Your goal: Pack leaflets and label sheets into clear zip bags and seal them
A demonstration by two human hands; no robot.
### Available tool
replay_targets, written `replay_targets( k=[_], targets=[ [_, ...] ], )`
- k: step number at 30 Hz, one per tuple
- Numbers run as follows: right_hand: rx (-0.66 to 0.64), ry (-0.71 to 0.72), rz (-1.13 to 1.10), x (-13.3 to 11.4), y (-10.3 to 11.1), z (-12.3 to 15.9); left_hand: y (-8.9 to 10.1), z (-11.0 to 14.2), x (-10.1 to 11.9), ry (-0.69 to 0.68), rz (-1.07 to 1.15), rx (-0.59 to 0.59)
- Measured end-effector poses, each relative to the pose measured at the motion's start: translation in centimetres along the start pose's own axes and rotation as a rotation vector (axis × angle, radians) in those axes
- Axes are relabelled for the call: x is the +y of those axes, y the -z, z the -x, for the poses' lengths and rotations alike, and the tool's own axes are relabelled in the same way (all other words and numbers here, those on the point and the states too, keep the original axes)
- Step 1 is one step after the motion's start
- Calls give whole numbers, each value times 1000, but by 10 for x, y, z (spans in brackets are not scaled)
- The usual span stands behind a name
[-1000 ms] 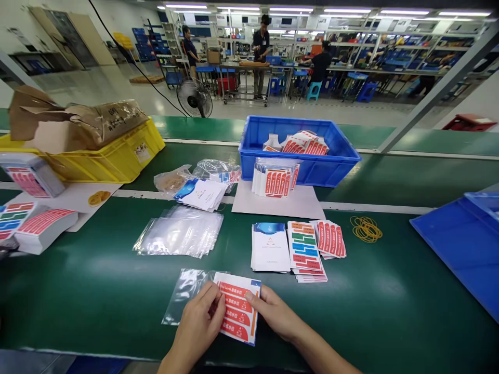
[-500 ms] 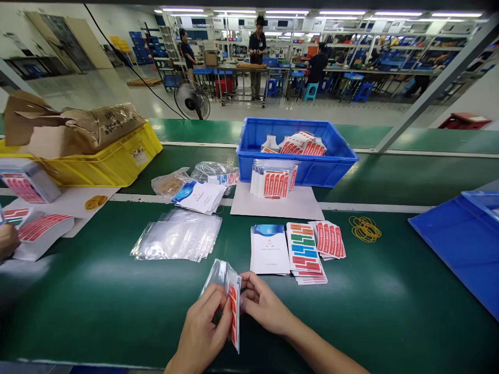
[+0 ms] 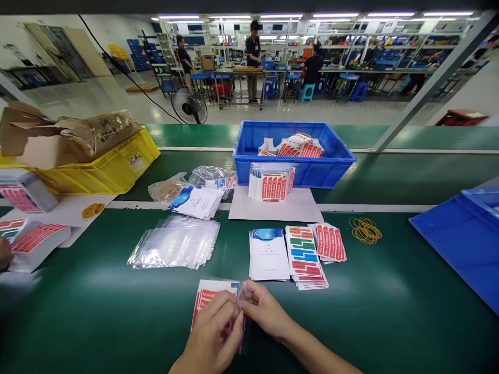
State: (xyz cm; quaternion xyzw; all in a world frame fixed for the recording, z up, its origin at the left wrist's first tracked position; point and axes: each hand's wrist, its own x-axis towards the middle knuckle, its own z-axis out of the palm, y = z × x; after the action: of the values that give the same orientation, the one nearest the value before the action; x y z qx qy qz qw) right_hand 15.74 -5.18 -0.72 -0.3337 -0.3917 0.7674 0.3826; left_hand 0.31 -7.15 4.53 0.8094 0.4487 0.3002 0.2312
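Note:
Low in the middle, my left hand (image 3: 214,332) is closed on a transparent plastic bag (image 3: 242,293) with a red-and-white label sheet (image 3: 205,295) in it. My right hand (image 3: 267,309) pinches the right edge of the same bag, its fingertips close to those of my left. My left hand covers much of the sheet. Beyond my hands lie a stack of white-and-blue leaflets (image 3: 268,257), a stack of multicoloured label sheets (image 3: 304,252) and red label sheets (image 3: 330,242). A pile of plastic bags (image 3: 177,244) is at the left.
A blue bin (image 3: 296,171) with packed sheets stands behind filled bags (image 3: 273,184) on cardboard (image 3: 300,208). Rubber bands (image 3: 365,230) lie right, near another blue bin (image 3: 460,244). A yellow crate (image 3: 113,166) is left; a co-worker's hand (image 3: 4,253) shows at the left edge.
The bag with the label sheet has turned from edge-on to lying flatter, its printed face now showing. My right hand has moved to the bag's right edge, pinching the plastic.

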Motion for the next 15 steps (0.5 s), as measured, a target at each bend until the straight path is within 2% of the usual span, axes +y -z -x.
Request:
replay_targets(
  k=[3,5,7,8,10,13,15],
  targets=[
    [-11,26,82,-7,6,3,22,-20,-18,115,29,-39],
    [-2,63,149,-14,10,5,33,-36,-35,223,203,-205],
    [35,90,208,-21,15,7,36,-49,-49,308,448,-403],
    [65,105,229,-23,17,8,34,-53,-56,333,540,-463],
    [120,138,251,-27,22,10,28,-56,-67,363,637,-467],
    [171,165,257,-25,27,10,19,-49,-80,399,723,-340],
    [210,163,254,-22,28,9,16,-44,-86,413,777,-320]
  ],
)
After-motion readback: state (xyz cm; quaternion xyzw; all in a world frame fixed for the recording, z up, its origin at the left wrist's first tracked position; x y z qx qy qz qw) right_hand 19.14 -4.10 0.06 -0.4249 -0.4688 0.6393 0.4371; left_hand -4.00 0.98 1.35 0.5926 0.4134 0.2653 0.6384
